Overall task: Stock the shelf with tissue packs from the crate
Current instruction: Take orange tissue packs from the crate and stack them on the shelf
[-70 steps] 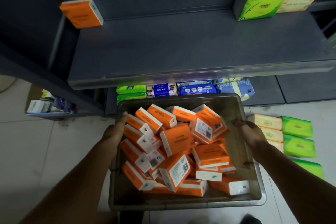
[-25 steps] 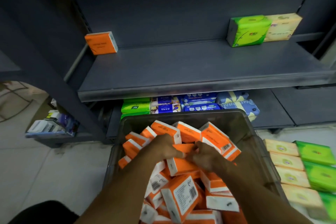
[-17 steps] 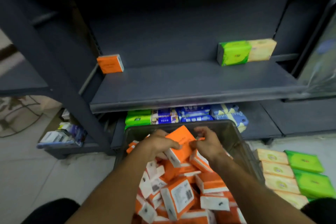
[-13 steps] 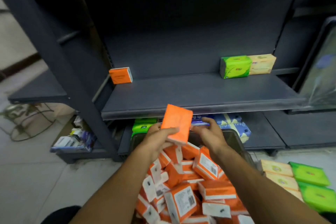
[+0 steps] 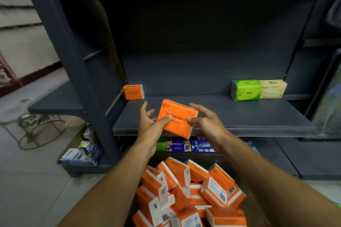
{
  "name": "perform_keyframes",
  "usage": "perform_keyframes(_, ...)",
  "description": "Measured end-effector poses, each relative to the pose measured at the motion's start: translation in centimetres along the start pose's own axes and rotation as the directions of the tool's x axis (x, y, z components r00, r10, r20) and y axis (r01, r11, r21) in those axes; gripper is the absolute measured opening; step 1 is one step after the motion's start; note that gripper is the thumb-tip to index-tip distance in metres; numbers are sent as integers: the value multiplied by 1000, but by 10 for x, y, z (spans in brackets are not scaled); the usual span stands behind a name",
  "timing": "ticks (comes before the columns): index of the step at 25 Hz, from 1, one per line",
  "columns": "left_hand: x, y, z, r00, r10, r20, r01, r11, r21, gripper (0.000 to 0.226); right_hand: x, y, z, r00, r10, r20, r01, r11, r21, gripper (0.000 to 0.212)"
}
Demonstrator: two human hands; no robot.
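Right hand (image 5: 204,120): thumb laid on printed face, fingers curled over top right edge of orange plastic-wrapped tissue pack (image 5: 176,120). Left hand (image 5: 149,121): thumb pinched on lower left corner, other fingers fanned wide. Pack held tilted in air at front edge of dark grey metal shelf (image 5: 239,116), beyond grey crate (image 5: 203,156) heaped with matching packs (image 5: 184,190). Step looks like carry-to-shelf, placement not yet done. Next probably: pack levelled, slid back toward lone orange pack (image 5: 133,91) in back left corner. Loads left tbh.

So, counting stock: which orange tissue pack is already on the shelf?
The orange tissue pack at the shelf's back-left corner; the held pack hovers, loose packs lie below.
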State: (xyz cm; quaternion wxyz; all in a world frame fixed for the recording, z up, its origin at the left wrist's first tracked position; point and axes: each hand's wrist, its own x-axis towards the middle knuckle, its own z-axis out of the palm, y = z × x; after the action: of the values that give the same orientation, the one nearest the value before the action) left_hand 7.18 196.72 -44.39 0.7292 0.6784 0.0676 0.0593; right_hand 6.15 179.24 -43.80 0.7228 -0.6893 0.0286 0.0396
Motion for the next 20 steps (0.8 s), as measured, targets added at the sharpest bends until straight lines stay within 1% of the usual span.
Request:
perform_keyframes(2,32,5,-8,997,65,49,-71,989,129,66,30,0,6,999,-1,-32,-1,999,-46,52)
perform_keyframes(3,49,6,-9,995,78,64,-88,981,170,58,49,1,12,998,-7,-68,5,999,-33,52)
perform_keyframes(5,73,4,-11,996,81,39,-87,979,183,50,78,4,23,988,-18,-156,22,1000,21,48)
perform_keyframes(7,108,-7,-18,995,99,-29,-93,982,165,47,118,11,43,982,-13,-187,24,998,57,38)
perform_keyframes(9,142,-16,-30,992,96,-85,-84,987,138,45,157,21,63,984,-27,-179,37,998,52,31)
perform_keyframes(11,178,-28,-43,988,89,-125,-72,988,135,43,197,30,86,985,-52,-165,56,998,22,30)
perform_keyframes(16,252,-47,-82,971,91,-221,-62,989,132,44,280,48,141,991,-104,-84,95,989,-111,44)
perform_keyframes(20,305,-63,-107,941,107,-321,-51,983,178,40,333,72,183,988,-132,-82,111,968,-226,48)
